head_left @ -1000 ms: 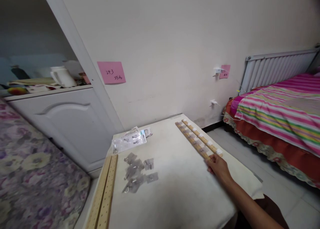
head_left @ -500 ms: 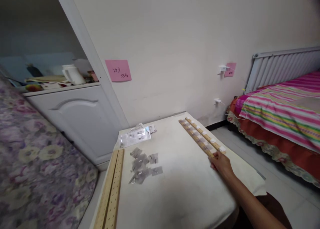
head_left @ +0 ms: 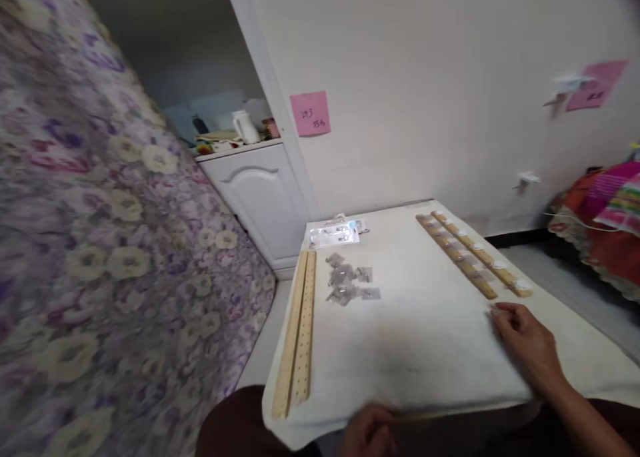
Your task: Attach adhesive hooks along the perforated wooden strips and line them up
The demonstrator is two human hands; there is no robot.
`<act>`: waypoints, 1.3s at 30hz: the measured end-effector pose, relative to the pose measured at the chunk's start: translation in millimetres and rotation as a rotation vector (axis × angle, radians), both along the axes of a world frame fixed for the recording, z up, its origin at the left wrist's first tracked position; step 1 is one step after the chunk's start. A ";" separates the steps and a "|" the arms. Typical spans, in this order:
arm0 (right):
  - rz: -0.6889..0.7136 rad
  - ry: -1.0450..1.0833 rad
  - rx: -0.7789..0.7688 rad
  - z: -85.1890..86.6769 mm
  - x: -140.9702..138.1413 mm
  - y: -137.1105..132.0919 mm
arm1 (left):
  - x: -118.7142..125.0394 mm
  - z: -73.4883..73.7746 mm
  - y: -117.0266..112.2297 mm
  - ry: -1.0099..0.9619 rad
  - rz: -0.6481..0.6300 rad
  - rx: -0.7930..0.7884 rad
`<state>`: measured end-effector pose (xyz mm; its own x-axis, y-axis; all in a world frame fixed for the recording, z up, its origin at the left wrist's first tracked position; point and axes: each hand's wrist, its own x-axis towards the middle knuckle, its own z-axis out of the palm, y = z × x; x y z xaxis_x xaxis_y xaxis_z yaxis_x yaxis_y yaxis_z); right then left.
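My right hand (head_left: 530, 342) hovers over the right side of the table, fingers loosely bent and nothing visible in them. Its fingertips are just short of the near end of a wooden strip (head_left: 463, 260) bearing several small clear packets. Beside that strip lies a second wooden strip (head_left: 483, 256) with several round white pieces along it. My left hand (head_left: 369, 432) is blurred at the table's near edge, its fingers curled and partly hidden. Small clear packets (head_left: 345, 277) lie in a loose group left of centre.
Two pale wooden strips with holes (head_left: 303, 337) lie along the left edge of the cloth-covered table (head_left: 400, 350). Clear flat packaging (head_left: 334, 234) rests at the back left. A floral curtain (head_left: 125, 244) hangs on the left, beside a white cabinet (head_left: 255, 197); the bed (head_left: 600, 224) is at right.
My right hand has let go of the wooden strip and drawn back slightly toward me. My left hand has come into view at the near edge. The view has swung left.
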<state>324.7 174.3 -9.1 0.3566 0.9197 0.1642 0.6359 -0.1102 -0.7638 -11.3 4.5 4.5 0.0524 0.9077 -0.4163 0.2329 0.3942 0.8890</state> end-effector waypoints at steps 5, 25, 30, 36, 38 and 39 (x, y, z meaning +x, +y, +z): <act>0.036 0.004 -0.024 -4.3 2.4 -3.1 | -56.7 51.7 -19.4 0.652 0.238 0.303; 0.058 0.142 -0.012 5.4 -9.6 -9.0 | -66.5 86.5 6.1 1.255 0.145 -0.088; 0.464 0.491 -0.143 17.3 -103.3 -37.9 | -50.8 97.3 11.7 1.145 0.179 -0.078; 0.939 0.915 -0.572 33.9 -255.2 -81.7 | -55.9 89.6 13.1 1.048 0.208 -0.040; 0.960 0.916 -0.593 35.2 -282.1 -84.7 | -57.3 80.8 13.4 1.029 0.191 -0.040; 0.979 0.900 -0.562 34.8 -290.4 -84.2 | -57.1 76.2 13.8 1.018 0.180 -0.037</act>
<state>34.3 90.1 25.7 -0.6578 0.7167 -0.2317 -0.0336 -0.3353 -0.9415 -68.4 18.2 80.6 -0.4757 0.8528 -0.2153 0.8024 0.5210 0.2910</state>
